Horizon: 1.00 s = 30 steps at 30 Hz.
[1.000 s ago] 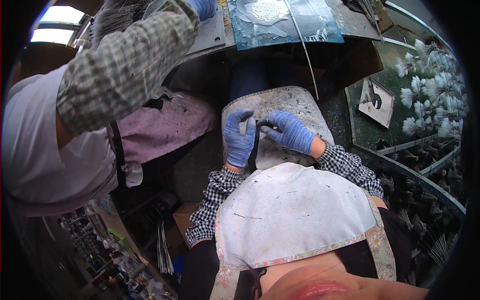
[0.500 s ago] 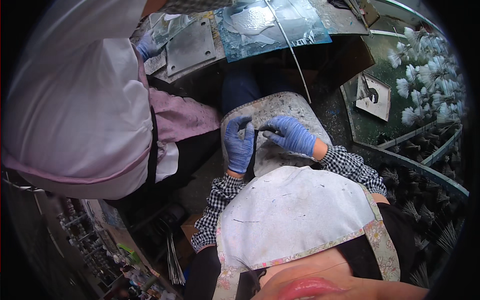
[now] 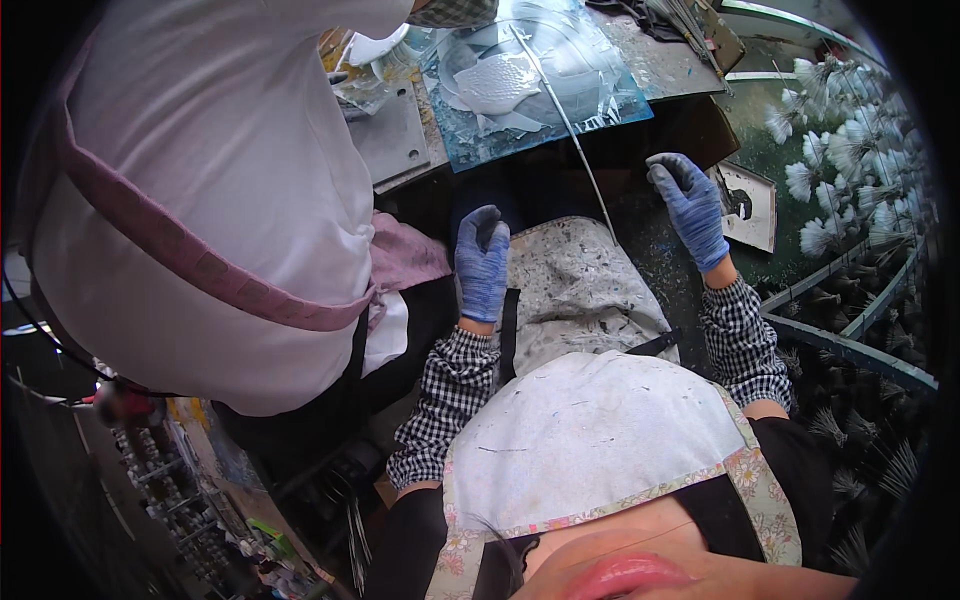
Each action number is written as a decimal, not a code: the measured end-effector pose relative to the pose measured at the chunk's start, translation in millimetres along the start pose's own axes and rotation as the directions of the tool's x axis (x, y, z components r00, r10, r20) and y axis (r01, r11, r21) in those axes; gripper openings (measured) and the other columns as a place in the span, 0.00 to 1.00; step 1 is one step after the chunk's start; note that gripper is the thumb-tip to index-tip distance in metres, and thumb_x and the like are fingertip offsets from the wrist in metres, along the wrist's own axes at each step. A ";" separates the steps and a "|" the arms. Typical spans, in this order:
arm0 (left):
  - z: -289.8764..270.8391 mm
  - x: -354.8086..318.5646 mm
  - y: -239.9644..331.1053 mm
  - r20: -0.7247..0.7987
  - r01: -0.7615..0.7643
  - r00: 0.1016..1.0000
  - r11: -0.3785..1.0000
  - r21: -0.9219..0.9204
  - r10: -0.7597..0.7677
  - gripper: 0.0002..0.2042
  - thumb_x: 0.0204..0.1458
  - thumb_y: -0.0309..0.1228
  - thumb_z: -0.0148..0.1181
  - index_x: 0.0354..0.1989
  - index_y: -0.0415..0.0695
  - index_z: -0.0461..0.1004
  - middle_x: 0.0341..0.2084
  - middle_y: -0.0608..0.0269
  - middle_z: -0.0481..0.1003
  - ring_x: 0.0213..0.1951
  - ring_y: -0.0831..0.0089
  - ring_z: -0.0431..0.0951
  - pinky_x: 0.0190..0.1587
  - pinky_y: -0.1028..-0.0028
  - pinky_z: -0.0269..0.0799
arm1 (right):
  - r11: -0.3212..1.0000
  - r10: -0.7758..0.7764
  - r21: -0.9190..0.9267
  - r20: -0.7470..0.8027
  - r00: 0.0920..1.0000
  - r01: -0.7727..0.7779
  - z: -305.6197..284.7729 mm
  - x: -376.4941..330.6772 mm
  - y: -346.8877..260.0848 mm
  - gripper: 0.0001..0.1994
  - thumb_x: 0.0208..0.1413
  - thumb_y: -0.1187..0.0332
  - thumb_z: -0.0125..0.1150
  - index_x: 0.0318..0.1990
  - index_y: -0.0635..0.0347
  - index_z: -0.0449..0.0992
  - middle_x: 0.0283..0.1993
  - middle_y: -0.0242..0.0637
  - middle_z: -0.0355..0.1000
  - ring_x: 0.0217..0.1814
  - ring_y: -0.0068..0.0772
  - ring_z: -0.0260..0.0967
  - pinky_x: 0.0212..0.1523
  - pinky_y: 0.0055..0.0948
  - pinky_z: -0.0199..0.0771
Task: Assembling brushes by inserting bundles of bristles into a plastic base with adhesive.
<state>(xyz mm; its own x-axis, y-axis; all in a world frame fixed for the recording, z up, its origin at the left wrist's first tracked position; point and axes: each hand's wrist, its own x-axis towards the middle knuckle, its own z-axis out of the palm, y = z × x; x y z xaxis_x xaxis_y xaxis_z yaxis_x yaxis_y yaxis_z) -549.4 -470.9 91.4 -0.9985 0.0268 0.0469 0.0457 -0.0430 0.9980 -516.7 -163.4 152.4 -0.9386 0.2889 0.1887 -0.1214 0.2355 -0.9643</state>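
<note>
My left hand [image 3: 482,268], in a blue knit glove with greyish fingertips, is raised over the left side of my lap. Its fingers bend towards the thumb; anything between them is too small to make out. Farther right, my right hand [image 3: 692,208], gloved alike, is lifted past the lap near a white square plate [image 3: 755,222] with a dark mark. Its fingertips curl in close to the thumb, and whatever they pinch cannot be seen. Between the hands lies the paint-spotted grey apron cloth [image 3: 570,275] on my lap. A thin pale rod [image 3: 572,130] slants from the bench towards that cloth.
A blue board [image 3: 545,143] smeared with white paste lies on the bench ahead. Close at left, a co-worker in a white top [image 3: 270,220] leans towards the bench. White-tipped brush-like bundles [image 3: 850,160] stand at right, above a metal frame [image 3: 860,350] with dark wire bundles.
My hands have parted: the right swung up and right, away from the lap, while the left stayed near its place. The co-worker has shifted to the right, covering more of the bench.
</note>
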 end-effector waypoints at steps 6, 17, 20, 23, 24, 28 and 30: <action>-8.5 13.4 -8.7 -0.118 0.101 0.987 0.994 -0.040 -0.105 0.21 0.58 0.21 0.60 0.60 0.41 0.66 0.55 0.59 0.70 0.52 0.73 0.73 0.55 0.74 0.72 | 0.987 -0.060 -0.159 -0.130 0.990 0.039 -26.3 32.7 32.0 0.12 0.62 0.66 0.63 0.50 0.61 0.76 0.44 0.33 0.78 0.44 0.20 0.75 0.47 0.22 0.75; -1.2 50.5 15.9 -0.119 0.285 0.934 0.901 -0.327 -0.338 0.29 0.60 0.30 0.60 0.68 0.43 0.57 0.61 0.54 0.66 0.57 0.64 0.72 0.51 0.70 0.75 | 0.749 0.103 -0.636 -0.164 0.981 -0.185 -37.2 134.1 60.9 0.27 0.62 0.46 0.56 0.54 0.63 0.73 0.53 0.53 0.75 0.58 0.50 0.72 0.58 0.40 0.69; -6.2 49.7 17.3 -0.086 0.330 0.924 0.888 -0.320 -0.374 0.28 0.61 0.29 0.59 0.68 0.42 0.58 0.61 0.55 0.66 0.57 0.63 0.73 0.51 0.70 0.75 | 0.755 0.079 -0.638 -0.138 0.987 -0.149 -34.2 130.1 60.7 0.28 0.62 0.46 0.56 0.54 0.64 0.73 0.49 0.54 0.76 0.51 0.50 0.76 0.55 0.39 0.72; -14.3 53.0 10.4 -0.055 0.335 0.923 0.865 -0.372 -0.381 0.27 0.61 0.29 0.57 0.68 0.42 0.58 0.60 0.54 0.67 0.57 0.61 0.73 0.51 0.69 0.75 | 0.765 0.340 -0.544 -0.116 0.933 -0.346 -32.5 134.6 53.7 0.28 0.62 0.45 0.55 0.54 0.65 0.72 0.44 0.50 0.77 0.40 0.45 0.78 0.46 0.38 0.76; -17.0 55.3 8.0 -0.007 0.328 0.929 0.833 -0.445 -0.370 0.26 0.61 0.29 0.57 0.67 0.42 0.59 0.60 0.54 0.67 0.58 0.60 0.72 0.51 0.68 0.75 | 0.766 0.342 -0.542 -0.114 0.933 -0.347 -27.6 135.8 51.7 0.28 0.62 0.45 0.55 0.54 0.65 0.72 0.44 0.50 0.77 0.40 0.45 0.78 0.46 0.38 0.76; -13.2 61.4 12.7 0.013 0.323 0.929 0.796 -0.512 -0.369 0.23 0.62 0.29 0.54 0.65 0.42 0.61 0.59 0.51 0.69 0.58 0.57 0.72 0.52 0.65 0.75 | 0.822 0.467 -0.301 -0.130 0.874 -0.484 -27.5 151.2 55.5 0.30 0.62 0.43 0.53 0.55 0.64 0.71 0.41 0.43 0.77 0.34 0.36 0.78 0.35 0.35 0.77; -14.4 62.1 12.0 0.011 0.338 0.921 0.781 -0.525 -0.391 0.22 0.63 0.28 0.53 0.64 0.42 0.61 0.58 0.51 0.69 0.58 0.57 0.73 0.52 0.65 0.75 | 0.817 0.498 -0.271 -0.111 0.860 -0.509 -29.9 155.9 56.0 0.31 0.62 0.41 0.52 0.56 0.63 0.71 0.41 0.41 0.77 0.35 0.35 0.77 0.34 0.35 0.77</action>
<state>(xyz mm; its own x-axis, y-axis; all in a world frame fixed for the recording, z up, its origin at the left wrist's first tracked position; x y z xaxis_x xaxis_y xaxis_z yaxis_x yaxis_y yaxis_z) -611.3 -484.1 105.6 -0.9367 0.0523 -0.3462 -0.3166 -0.5488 0.7737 -660.1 -77.4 133.4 -0.8315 0.4689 -0.2978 0.4658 0.2965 -0.8337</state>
